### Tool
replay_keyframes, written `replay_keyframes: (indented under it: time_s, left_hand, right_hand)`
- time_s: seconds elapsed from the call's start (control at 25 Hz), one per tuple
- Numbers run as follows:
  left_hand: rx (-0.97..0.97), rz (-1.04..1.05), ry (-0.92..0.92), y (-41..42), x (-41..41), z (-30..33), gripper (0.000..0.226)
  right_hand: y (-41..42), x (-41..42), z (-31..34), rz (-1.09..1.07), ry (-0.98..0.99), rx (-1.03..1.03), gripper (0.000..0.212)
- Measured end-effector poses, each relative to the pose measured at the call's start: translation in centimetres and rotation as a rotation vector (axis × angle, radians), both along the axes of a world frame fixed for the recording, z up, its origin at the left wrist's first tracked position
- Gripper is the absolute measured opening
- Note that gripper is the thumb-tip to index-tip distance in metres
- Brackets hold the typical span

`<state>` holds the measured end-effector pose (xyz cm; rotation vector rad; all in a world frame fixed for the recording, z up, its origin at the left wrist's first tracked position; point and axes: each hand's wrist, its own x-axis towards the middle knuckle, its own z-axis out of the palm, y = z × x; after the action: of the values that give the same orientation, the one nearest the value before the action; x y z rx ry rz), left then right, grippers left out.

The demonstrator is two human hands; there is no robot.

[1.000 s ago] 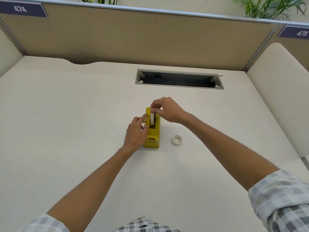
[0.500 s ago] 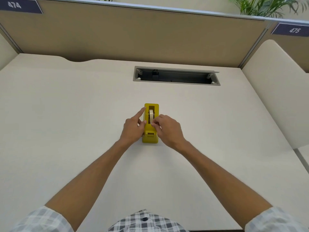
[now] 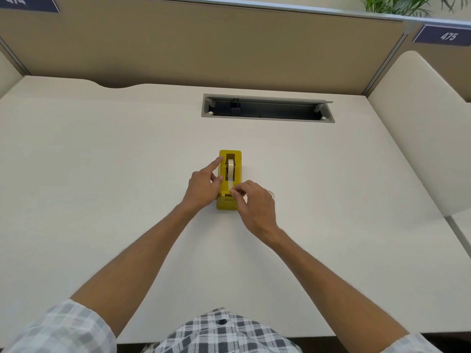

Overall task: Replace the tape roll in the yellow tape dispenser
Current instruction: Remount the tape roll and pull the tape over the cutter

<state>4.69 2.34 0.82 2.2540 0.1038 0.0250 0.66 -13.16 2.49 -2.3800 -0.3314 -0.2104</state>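
1. The blocky yellow plastic tape dispenser [image 3: 230, 200] is standing mid-desk on the pale cream desk [image 3: 102, 174], with a whitish tape roll [image 3: 231, 169] sitting upright in its slot.
2. The left hand [image 3: 202, 188] is bracing the dispenser's side, forefinger stretched along it, thumb touching the edge.
3. The right hand [image 3: 256, 203] is pinching the clear tape end near the front cutter.
4. Judging by this, threading is under way; next, the strip needs pressing onto the blade.

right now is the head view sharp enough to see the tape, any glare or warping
Head view: light is soft and even, no glare on the desk; tape roll in the yellow dispenser reads clearly; the right hand looks slightly soft; wide-angle lens bows the partition edges.
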Motion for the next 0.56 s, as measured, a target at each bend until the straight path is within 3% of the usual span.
replay_keyframes:
  time_s: [0.56]
  left_hand:
    - [-0.053,0.078,-0.019,-0.2,-0.2,0.3,0.045]
  right_hand:
    - [0.0,-2.7,-0.2,0.037,-0.094,-0.156,0.015]
